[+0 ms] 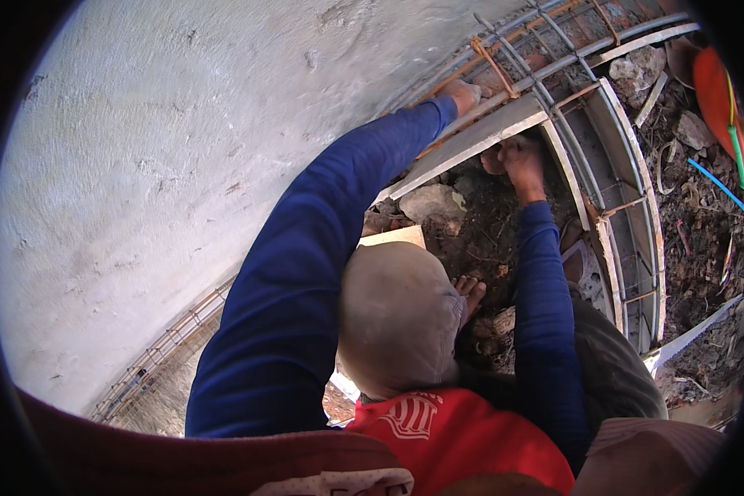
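Note:
My left hand [463, 93], at the end of a blue sleeve, lies on the top of a rebar cage [546, 50] with rusty stirrups, close to the plastered wall [165, 165]. Its fingers curl over a bar beside a pale wooden plank [479, 140] that runs aslant along the cage. My right hand [522, 161] is lower down, with its fingers curled against the plank's underside edge. A small brown lump [493, 162] sits just left of that hand; I cannot tell what it is.
The cage and its grey form boards [628, 149] curve round to the right. Stones [432, 201] and dark rubble fill the pit below. My grey-clad knee [397, 318] and bare toes [469, 289] are beneath my arms. An orange object [715, 87] and a blue cord [719, 186] lie at the far right.

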Motion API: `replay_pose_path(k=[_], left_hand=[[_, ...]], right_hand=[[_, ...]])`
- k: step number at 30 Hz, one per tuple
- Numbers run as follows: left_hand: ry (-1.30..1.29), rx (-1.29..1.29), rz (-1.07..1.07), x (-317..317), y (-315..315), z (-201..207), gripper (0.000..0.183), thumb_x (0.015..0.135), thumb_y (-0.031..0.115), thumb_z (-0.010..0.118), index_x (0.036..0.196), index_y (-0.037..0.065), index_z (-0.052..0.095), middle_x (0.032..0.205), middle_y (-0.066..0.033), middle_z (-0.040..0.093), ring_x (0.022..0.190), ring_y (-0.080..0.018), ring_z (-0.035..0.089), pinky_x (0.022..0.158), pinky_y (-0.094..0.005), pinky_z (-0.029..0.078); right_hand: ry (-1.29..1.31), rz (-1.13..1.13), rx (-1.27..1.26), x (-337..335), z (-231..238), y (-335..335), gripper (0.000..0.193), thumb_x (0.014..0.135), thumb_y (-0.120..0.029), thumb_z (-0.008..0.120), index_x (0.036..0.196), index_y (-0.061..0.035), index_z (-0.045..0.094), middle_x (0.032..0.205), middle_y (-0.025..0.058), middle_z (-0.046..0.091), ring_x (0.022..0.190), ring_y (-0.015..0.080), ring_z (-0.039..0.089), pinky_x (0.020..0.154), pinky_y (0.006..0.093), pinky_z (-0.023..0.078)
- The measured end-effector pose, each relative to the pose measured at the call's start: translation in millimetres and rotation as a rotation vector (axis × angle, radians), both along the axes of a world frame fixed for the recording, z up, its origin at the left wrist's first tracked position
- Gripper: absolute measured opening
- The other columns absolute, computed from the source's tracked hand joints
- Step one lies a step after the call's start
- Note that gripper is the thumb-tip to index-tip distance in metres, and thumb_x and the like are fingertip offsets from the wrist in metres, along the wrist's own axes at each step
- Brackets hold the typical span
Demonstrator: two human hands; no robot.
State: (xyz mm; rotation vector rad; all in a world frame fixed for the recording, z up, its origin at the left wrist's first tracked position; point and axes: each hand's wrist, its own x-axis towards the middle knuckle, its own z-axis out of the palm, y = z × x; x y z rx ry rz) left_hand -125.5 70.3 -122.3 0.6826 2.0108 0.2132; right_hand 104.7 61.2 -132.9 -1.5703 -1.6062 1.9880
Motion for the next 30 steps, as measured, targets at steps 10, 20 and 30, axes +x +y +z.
replay_pose_path(k=[10, 20, 30], left_hand=[[0.181, -0.093, -0.164, 17, 18, -2, 0.047, 0.089, 0.048, 0.068, 0.101, 0.003, 0.079, 0.102, -0.0187, 0.077, 0.099, -0.0362, 0.073, 0.088, -0.0459, 0.056], [0.401, 0.001, -0.412, -14, -6, -87, 0.044, 0.090, 0.045, 0.062, 0.098, 0.006, 0.079, 0.108, -0.0199, 0.076, 0.103, -0.0375, 0.073, 0.090, -0.0486, 0.055], [0.131, -0.071, -0.384, 15, 25, -29, 0.041, 0.094, 0.040, 0.062, 0.119, 0.010, 0.075, 0.122, -0.0205, 0.072, 0.107, -0.0381, 0.071, 0.096, -0.0502, 0.053]], right_hand=[[0.165, 0.094, 0.012, 28, -27, 14, 0.026, 0.099, -0.021, 0.059, 0.091, 0.0013, 0.070, 0.074, 0.0073, 0.063, 0.067, 0.0140, 0.053, 0.066, 0.0340, 0.045], [0.087, 0.054, 0.177, 19, -12, -4, 0.029, 0.101, -0.024, 0.056, 0.105, 0.0014, 0.070, 0.078, 0.0114, 0.065, 0.070, 0.0199, 0.058, 0.070, 0.0362, 0.047], [-0.163, 0.090, 0.524, 32, -120, 12, 0.031, 0.091, -0.021, 0.060, 0.108, 0.0030, 0.070, 0.104, 0.0284, 0.070, 0.100, 0.0485, 0.065, 0.088, 0.0500, 0.052]])
